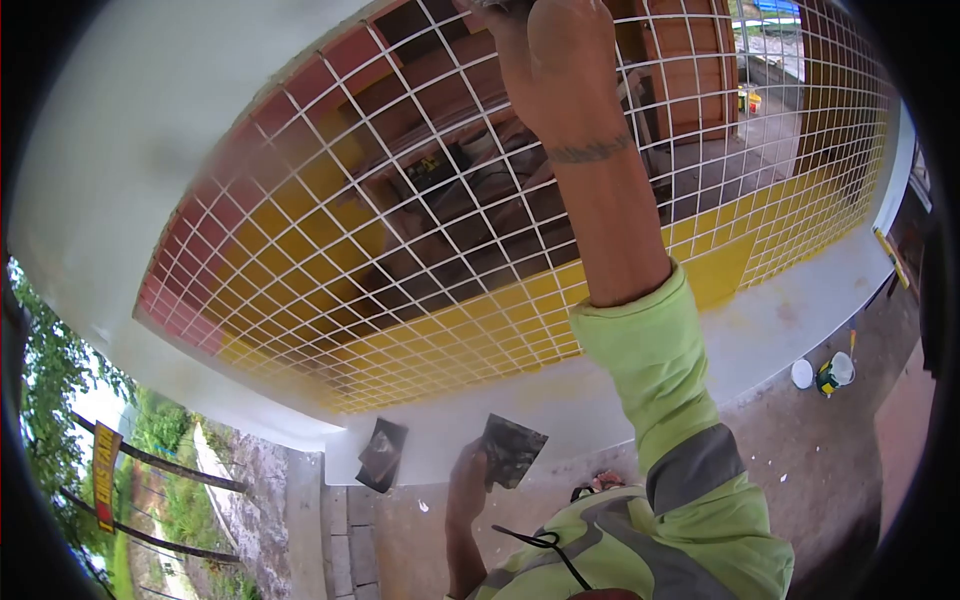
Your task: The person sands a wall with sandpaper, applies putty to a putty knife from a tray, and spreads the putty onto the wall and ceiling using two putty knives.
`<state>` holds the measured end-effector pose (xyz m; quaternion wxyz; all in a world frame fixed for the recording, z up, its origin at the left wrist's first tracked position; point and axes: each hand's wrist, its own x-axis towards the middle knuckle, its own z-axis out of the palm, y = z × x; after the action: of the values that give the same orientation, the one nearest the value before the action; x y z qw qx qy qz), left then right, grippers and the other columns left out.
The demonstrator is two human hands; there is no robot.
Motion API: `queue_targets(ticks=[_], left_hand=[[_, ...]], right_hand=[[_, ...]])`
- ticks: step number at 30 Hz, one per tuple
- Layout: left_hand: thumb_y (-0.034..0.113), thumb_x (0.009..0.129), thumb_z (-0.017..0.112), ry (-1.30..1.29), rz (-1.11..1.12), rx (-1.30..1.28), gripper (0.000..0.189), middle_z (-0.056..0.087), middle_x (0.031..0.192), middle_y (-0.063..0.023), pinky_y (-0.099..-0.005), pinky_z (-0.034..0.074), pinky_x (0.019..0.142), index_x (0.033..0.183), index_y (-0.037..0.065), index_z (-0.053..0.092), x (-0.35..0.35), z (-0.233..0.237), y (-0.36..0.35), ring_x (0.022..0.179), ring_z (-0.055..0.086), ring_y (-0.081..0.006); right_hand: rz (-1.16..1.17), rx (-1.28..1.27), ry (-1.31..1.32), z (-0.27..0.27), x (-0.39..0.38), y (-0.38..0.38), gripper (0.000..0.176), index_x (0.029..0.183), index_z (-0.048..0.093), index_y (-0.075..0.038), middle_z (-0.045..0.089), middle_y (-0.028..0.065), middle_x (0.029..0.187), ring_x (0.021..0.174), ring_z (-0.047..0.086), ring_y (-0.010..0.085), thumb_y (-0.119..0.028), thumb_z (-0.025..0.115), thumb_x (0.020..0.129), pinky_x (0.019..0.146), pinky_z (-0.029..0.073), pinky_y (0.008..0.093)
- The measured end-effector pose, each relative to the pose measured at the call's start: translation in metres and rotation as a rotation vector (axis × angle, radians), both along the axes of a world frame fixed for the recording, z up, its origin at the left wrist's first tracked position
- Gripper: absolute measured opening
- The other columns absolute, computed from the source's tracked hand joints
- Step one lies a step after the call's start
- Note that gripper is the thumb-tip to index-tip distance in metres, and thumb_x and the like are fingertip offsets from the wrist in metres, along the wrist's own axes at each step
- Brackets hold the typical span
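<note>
My right hand (553, 45) is raised in front of the white wire grille (480, 190), at the top edge of the view. Its fingers look curled, with a bit of something dark by them that I cannot make out; the frame cuts them off. Low down, my left hand (468, 476) grips a dark, square sheet of sandpaper (516, 452) by its edge, over the white ledge. A second dark sheet (382, 455), creased and with a lighter patch, lies on the ledge (440, 440) left of that hand.
Pale wall (110, 190) surrounds the grille. Behind the grille are yellow and pink walls and a wooden door (690, 70). An opened paint bucket (838, 372) and a white lid (802, 374) are on the floor at right. A yellow sign (105, 475) hangs outside at left.
</note>
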<state>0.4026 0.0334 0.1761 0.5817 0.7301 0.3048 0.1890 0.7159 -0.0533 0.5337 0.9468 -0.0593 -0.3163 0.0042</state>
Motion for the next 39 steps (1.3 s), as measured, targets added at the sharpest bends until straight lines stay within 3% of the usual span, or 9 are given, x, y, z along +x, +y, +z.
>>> queue_targets(ticks=[8, 11, 16, 18, 22, 30, 36, 37, 39], left_hand=[[0.024, 0.103, 0.047, -0.03, -0.111, -0.048, 0.035, 0.056, 0.081, -0.0014, -0.0248, 0.041, 0.05, 0.126, 0.001, 0.058, -0.002, -0.001, 0.009, 0.06, 0.049, -0.008], [0.049, 0.102, 0.048, -0.164, -0.144, -0.302, 0.055, 0.061, 0.088, -0.0026, -0.0232, 0.039, 0.055, 0.129, 0.001, 0.055, 0.001, -0.005, 0.01, 0.065, 0.05, -0.0077], [0.03, 0.1, 0.054, -0.234, -0.182, -0.424, 0.042, 0.061, 0.093, -0.0026, -0.0243, 0.039, 0.053, 0.132, 0.002, 0.053, 0.012, -0.009, 0.016, 0.067, 0.053, -0.0094], [0.022, 0.099, 0.055, -0.246, -0.178, -0.396, 0.039, 0.06, 0.095, -0.0022, -0.0246, 0.039, 0.053, 0.133, 0.003, 0.052, 0.027, 0.004, 0.013, 0.069, 0.054, -0.0098], [0.028, 0.099, 0.059, -0.344, -0.211, -0.311, 0.048, 0.059, 0.097, -0.0013, -0.0239, 0.038, 0.054, 0.138, 0.003, 0.046, 0.058, 0.052, 0.004, 0.073, 0.053, -0.0086], [0.017, 0.099, 0.057, -0.468, -0.216, -0.176, 0.049, 0.06, 0.092, 0.0003, -0.0211, 0.039, 0.054, 0.144, 0.002, 0.043, 0.064, 0.083, -0.006, 0.068, 0.049, -0.0045], [0.017, 0.096, 0.061, -0.363, -0.131, -0.083, 0.048, 0.061, 0.091, -0.0013, -0.0211, 0.041, 0.055, 0.14, 0.001, 0.049, 0.051, 0.093, -0.006, 0.069, 0.05, -0.0054], [0.016, 0.097, 0.06, -0.373, -0.142, -0.08, 0.048, 0.061, 0.094, -0.0013, -0.0205, 0.04, 0.056, 0.141, 0.001, 0.047, 0.048, 0.09, -0.006, 0.07, 0.049, -0.0045], [0.014, 0.098, 0.058, -0.377, -0.144, -0.047, 0.047, 0.061, 0.097, -0.0014, -0.02, 0.04, 0.056, 0.141, 0.0, 0.046, 0.042, 0.086, -0.006, 0.072, 0.049, -0.0037]], right_hand=[[-0.149, -0.216, -0.085, -0.048, -0.026, -0.052, 0.028, 0.119, 0.053, 0.007, 0.06, 0.0149, 0.116, 0.107, 0.06, 0.025, -0.006, 0.05, 0.094, 0.1, 0.046, 0.0382], [-0.076, -0.118, 0.074, -0.109, -0.03, -0.055, 0.028, 0.118, 0.057, 0.002, 0.063, 0.0101, 0.116, 0.108, 0.062, 0.0227, -0.003, 0.054, 0.09, 0.102, 0.046, 0.0368], [-0.007, -0.399, 0.293, -0.246, -0.081, -0.072, 0.032, 0.12, 0.057, 0.001, 0.06, 0.0083, 0.117, 0.11, 0.059, 0.0198, -0.002, 0.054, 0.089, 0.099, 0.046, 0.0347], [-0.023, -0.488, -0.018, -0.299, -0.083, -0.077, 0.034, 0.123, 0.058, -0.001, 0.062, 0.0108, 0.12, 0.115, 0.056, 0.0187, -0.002, 0.055, 0.089, 0.1, 0.045, 0.032], [-0.333, -0.729, -0.745, -0.262, -0.084, -0.101, 0.034, 0.099, 0.077, -0.008, 0.072, 0.0081, 0.108, 0.12, 0.053, 0.0276, -0.029, 0.051, 0.097, 0.105, 0.039, 0.0481], [-0.479, -0.827, -0.853, -0.268, -0.088, -0.09, 0.067, 0.094, 0.079, -0.01, 0.074, 0.0042, 0.102, 0.116, 0.054, 0.0314, -0.064, 0.039, 0.096, 0.108, 0.036, 0.0541], [-0.84, -0.871, -0.745, -0.281, -0.07, -0.068, 0.044, 0.097, 0.078, -0.01, 0.074, 0.0051, 0.103, 0.112, 0.057, 0.0299, -0.045, 0.052, 0.096, 0.103, 0.042, 0.0516], [-0.905, -0.871, -0.695, -0.285, -0.066, -0.064, 0.025, 0.099, 0.078, -0.009, 0.074, 0.0044, 0.104, 0.11, 0.058, 0.0287, -0.021, 0.057, 0.092, 0.103, 0.043, 0.0458], [-0.825, -1.007, -0.493, -0.3, -0.064, -0.058, 0.023, 0.097, 0.077, -0.008, 0.074, 0.0058, 0.105, 0.109, 0.059, 0.0282, -0.01, 0.057, 0.087, 0.103, 0.044, 0.0408]])
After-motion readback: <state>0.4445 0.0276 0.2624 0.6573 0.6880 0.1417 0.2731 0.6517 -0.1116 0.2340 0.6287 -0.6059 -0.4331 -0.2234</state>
